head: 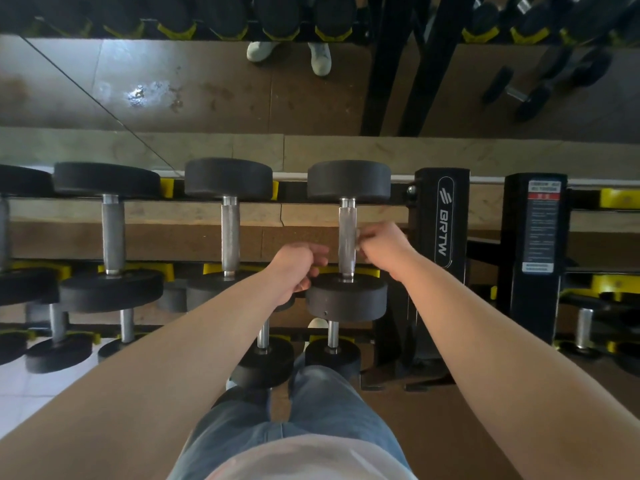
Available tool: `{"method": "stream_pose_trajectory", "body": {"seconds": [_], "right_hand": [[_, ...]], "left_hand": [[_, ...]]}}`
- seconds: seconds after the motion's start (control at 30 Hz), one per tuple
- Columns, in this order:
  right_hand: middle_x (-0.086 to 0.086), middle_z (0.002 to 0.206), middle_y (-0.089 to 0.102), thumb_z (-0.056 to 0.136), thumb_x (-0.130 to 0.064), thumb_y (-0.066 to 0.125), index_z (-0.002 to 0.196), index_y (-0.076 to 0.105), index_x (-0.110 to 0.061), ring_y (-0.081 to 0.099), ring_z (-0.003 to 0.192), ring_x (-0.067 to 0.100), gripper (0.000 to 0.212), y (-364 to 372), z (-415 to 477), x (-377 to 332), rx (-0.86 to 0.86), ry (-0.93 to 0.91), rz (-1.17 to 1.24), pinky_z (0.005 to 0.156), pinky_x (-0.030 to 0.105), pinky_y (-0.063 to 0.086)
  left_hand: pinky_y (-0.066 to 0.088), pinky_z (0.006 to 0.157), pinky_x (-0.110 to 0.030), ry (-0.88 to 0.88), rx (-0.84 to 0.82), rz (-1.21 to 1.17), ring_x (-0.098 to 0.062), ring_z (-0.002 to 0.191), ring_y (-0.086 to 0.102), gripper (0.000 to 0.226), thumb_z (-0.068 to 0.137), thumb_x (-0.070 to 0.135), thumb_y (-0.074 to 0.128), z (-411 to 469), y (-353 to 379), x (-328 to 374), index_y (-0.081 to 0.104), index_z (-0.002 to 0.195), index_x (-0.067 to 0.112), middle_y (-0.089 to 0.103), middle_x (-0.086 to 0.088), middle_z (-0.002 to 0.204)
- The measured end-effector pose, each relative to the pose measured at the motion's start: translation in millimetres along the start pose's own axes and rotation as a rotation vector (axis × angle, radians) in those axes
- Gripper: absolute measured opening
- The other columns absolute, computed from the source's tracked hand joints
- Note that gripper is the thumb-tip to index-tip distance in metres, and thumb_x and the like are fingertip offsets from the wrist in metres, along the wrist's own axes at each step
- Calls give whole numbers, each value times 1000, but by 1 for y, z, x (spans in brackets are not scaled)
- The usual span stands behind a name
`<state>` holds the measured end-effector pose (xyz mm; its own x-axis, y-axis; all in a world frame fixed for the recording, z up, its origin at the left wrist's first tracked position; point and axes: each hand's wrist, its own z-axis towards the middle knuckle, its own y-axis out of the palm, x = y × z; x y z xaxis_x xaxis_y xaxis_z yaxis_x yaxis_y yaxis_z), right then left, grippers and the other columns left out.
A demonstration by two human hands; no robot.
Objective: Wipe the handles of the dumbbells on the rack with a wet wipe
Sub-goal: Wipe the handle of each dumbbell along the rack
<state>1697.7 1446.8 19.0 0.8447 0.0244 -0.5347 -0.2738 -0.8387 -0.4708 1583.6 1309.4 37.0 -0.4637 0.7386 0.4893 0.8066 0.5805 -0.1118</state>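
**Desk:** Where do we stand on the rack point(441, 220)?

**Floor:** We are at the top tier's end dumbbell point(347, 296), with the rack's upright just beside it at 3 o'clock. Its handle point(347, 233) runs from 12 to 6 o'clock between two black heads, and our hands flank it.

**Desk:** What do the hands have?

**Floor:** Our right hand point(381, 242) sits at 3 o'clock of the handle, fingers curled tight against the steel. Our left hand point(298, 268) sits at 8 o'clock, fingers also curled, just beside the near head. We cannot tell whether either hand pinches anything.

**Desk:** And the wet wipe?

**Floor:** We cannot make it out plainly. This handle looks paler and glossier than its neighbours, so the wipe may lie round it with an end in each hand. That is our reading, not a sighting.

**Desk:** How much is done?

**Floor:** We judge this handle to be the one in hand. Toward 9 o'clock, the middle handle point(230, 233) and the far-left handle point(113, 233) look dull, and nothing shows whether they have been wiped. The lower-tier dumbbells point(332, 337) at 6 o'clock and the second rack point(535, 223) at 3 o'clock look untouched. We reckon most of the job is left.
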Motion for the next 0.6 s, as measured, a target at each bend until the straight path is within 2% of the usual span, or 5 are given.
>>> {"method": "stream_pose_trajectory", "body": {"seconds": [0.07,0.13,0.33,0.5,0.6], "right_hand": [[6,101,69,99,-10,56,104,71,-15,67,90,18,17,4,-9,13,-155,21,-182,77,31,56],[7,101,70,99,-7,57,108,71,-15,67,86,17,19,4,-6,16,-169,46,-85,70,27,53],[11,104,69,99,6,51,110,67,-9,68,91,22,24,-20,32,-8,-77,62,871,79,34,60],[4,97,73,97,-4,60,104,70,-19,68,81,14,19,-18,22,13,-426,20,-15,67,25,55],[7,99,72,97,-1,60,104,71,-16,68,83,14,20,-19,22,14,-495,38,3,69,23,55]], "left_hand": [[43,56,-20,-10,-1,-6,-12,76,53,29,105,13,43,2,1,2,69,110,23,70,-3,112],[43,57,-20,-30,0,-11,-11,76,53,28,106,13,43,4,1,3,69,109,24,70,-3,112],[43,58,-21,-61,17,-22,-11,73,52,26,106,12,46,11,-2,5,69,113,23,71,-4,110],[41,56,-21,-75,27,-24,-10,67,50,27,104,9,46,16,0,7,69,114,22,71,-6,112],[41,56,-20,-77,21,-24,-9,68,51,29,104,7,45,20,2,7,68,112,22,70,-5,112]]}}
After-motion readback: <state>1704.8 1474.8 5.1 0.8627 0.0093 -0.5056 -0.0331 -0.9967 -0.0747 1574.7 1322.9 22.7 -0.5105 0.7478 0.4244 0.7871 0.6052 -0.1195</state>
